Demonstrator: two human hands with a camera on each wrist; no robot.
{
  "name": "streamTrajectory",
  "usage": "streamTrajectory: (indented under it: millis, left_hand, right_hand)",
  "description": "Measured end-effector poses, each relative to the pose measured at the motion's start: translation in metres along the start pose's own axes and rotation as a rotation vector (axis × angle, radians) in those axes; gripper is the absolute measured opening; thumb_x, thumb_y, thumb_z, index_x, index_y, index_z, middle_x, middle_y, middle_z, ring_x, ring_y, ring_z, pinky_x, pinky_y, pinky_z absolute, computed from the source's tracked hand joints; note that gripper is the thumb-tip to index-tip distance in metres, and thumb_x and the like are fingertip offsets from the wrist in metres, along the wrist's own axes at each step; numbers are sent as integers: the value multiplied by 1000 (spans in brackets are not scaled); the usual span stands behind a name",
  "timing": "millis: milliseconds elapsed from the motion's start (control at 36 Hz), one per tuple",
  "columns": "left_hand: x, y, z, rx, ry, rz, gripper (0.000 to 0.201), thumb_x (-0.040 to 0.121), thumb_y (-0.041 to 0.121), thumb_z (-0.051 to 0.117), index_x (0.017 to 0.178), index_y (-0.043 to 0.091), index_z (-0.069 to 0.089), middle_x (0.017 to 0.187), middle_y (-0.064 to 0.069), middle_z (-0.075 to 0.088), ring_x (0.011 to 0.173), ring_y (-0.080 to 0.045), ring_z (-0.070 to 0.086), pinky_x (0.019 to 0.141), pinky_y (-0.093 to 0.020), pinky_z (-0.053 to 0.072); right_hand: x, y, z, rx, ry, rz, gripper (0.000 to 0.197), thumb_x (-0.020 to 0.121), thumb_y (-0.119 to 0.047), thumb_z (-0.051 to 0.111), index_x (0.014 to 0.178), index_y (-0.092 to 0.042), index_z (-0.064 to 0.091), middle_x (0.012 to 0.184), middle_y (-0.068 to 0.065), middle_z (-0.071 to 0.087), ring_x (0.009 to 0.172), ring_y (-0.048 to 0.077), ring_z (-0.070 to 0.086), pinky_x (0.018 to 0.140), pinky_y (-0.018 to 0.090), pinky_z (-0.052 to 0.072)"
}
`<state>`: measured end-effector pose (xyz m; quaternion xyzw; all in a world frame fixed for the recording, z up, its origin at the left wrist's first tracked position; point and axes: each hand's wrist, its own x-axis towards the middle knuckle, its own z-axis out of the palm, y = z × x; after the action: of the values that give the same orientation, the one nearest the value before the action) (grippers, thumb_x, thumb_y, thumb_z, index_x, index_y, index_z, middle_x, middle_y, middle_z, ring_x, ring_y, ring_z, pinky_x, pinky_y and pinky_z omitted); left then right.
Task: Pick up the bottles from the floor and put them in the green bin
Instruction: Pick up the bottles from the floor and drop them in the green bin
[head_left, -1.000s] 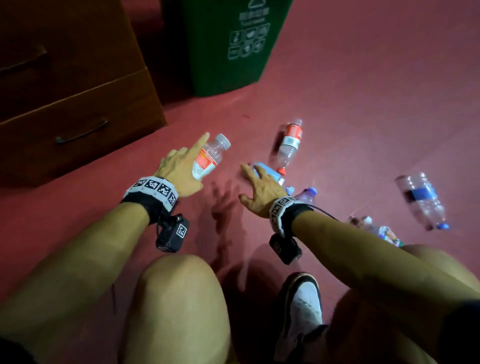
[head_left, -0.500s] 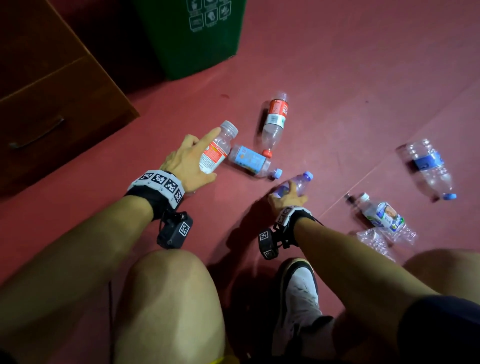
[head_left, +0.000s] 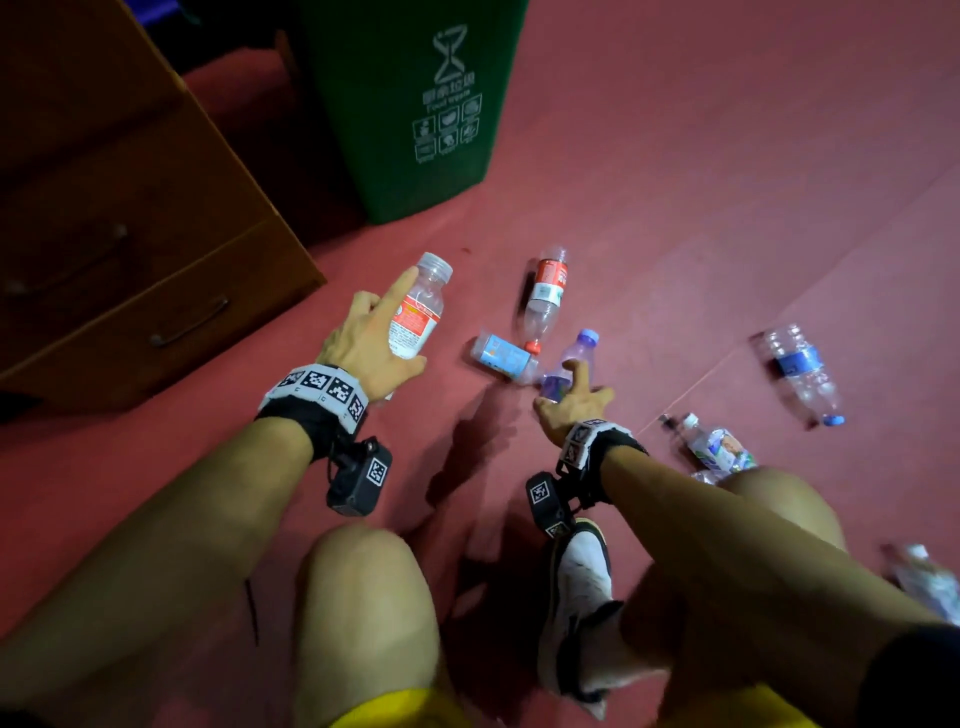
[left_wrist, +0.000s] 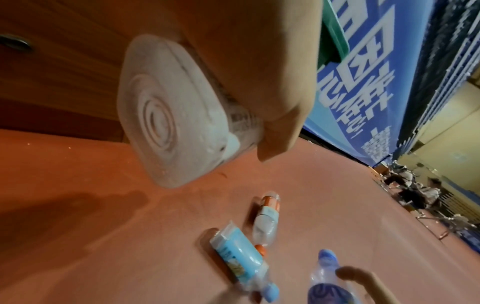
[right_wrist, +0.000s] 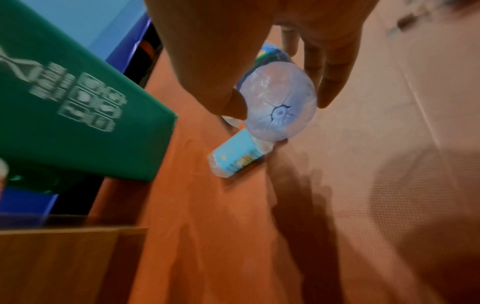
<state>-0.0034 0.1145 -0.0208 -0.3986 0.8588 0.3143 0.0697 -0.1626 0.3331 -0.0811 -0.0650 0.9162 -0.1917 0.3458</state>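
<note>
My left hand (head_left: 371, 343) grips a clear bottle with a red-and-white label (head_left: 418, 314), held off the red floor; its round base (left_wrist: 166, 123) fills the left wrist view. My right hand (head_left: 569, 400) holds a small blue-capped bottle (head_left: 574, 361) above the floor; its base (right_wrist: 279, 100) sits between thumb and fingers. The green bin (head_left: 410, 104) stands at the back, ahead of both hands. On the floor between the hands lie a light-blue-labelled bottle (head_left: 501, 356) and a red-labelled bottle (head_left: 545, 293).
A brown wooden drawer cabinet (head_left: 130, 218) stands left of the bin. More bottles lie on the right: a dark-blue-labelled one (head_left: 800, 371), one by my right knee (head_left: 719, 449) and one at the frame edge (head_left: 924, 579). My knees and white shoe (head_left: 579, 587) are below.
My right hand moved off the light-blue-labelled bottle, gripped the blue-capped bottle and lifted it from the floor. My left hand keeps its bottle. The bin has come further into view.
</note>
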Motion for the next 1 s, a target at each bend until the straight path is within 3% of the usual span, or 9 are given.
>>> streamTrajectory:
  millis: [111,194,389,444,500,611,722,889,1000]
  left_hand:
    - [-47,44,-65,-19,-14,-10,104,73,38,76,149,55,7,122,2,39,97,-28,59,86,-40,51]
    - [-78,78,-123,-38,3,-25,105,73,37,76,149,55,6,120,2,39,93,-28,60,83,-39,52]
    - [-145,164,-275,-16,92,-65,104,75,36,77,149,52,6,122,-3,41,89,-31,60,79,-37,51]
    - [-159,189,-313,-6,117,-72,106,75,36,77,151,49,5,121,-5,43,94,-34,61,80,-39,50]
    - [-170,213,-347,3,143,-88,107,74,37,77,151,48,4,123,-7,47,98,-36,60,82,-41,48]
    - [-186,255,-397,-28,165,-132,102,69,39,76,146,48,9,119,-8,56,97,-37,62,83,-44,50]
    - [-190,291,-430,32,139,-129,99,67,44,73,147,48,12,119,-8,56,97,-37,62,82,-46,53]
    - [-180,330,-464,68,217,-113,92,74,36,74,148,47,20,113,-3,38,84,-32,59,70,-33,45]
    - [-173,341,-475,74,256,-114,91,74,38,74,147,46,21,109,-3,37,87,-33,58,77,-38,50]
  right_hand:
    - [-68,-57,-59,-121,-29,-173,58,79,-28,60,133,-34,40,114,10,29,72,32,50,81,35,51]
    - [-115,-98,-104,-195,-77,-342,65,69,-38,55,132,-34,41,122,16,40,86,28,38,80,30,43]
    - [-232,-195,-234,-227,-102,-633,66,75,-31,75,129,-39,38,126,23,31,109,40,43,92,43,51]
    - [-259,-218,-271,-254,-142,-709,65,75,-30,67,136,-29,43,121,24,34,112,41,42,92,46,51]
    - [-277,-235,-305,-278,-152,-801,67,69,-35,53,135,-32,41,118,22,36,105,42,46,86,48,53]
    - [-298,-256,-366,-384,-164,-935,68,65,-46,45,132,-45,34,120,15,37,100,43,50,81,50,55]
    - [-316,-279,-425,-376,-175,-982,69,68,-34,58,133,-41,37,123,17,33,100,44,52,83,52,55]
    - [-309,-314,-481,-371,-104,-991,66,72,-30,64,136,-32,45,120,19,35,94,45,54,83,50,55]
    - [-303,-342,-505,-386,-98,-1000,65,75,-32,63,138,-28,46,124,22,34,99,45,54,88,50,53]
